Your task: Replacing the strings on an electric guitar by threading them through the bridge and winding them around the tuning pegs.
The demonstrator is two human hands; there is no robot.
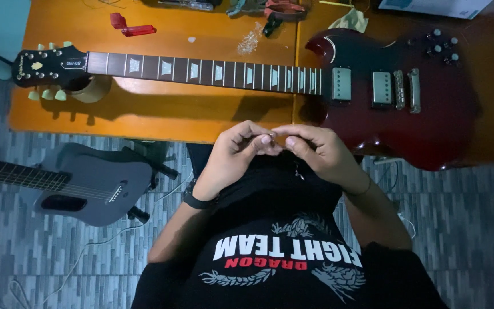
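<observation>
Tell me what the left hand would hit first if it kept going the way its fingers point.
Its fingers point across at the right hand, which the left hand already meets at the fingertips. Something thin may be pinched between them, but it is too small to tell.

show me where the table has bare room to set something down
Bare wood lies on the orange wooden table between the dark red electric guitar neck and the near edge, left of both hands. A smaller patch sits above the neck, right of the red plastic tool. The far edge is crowded with tools.
</observation>
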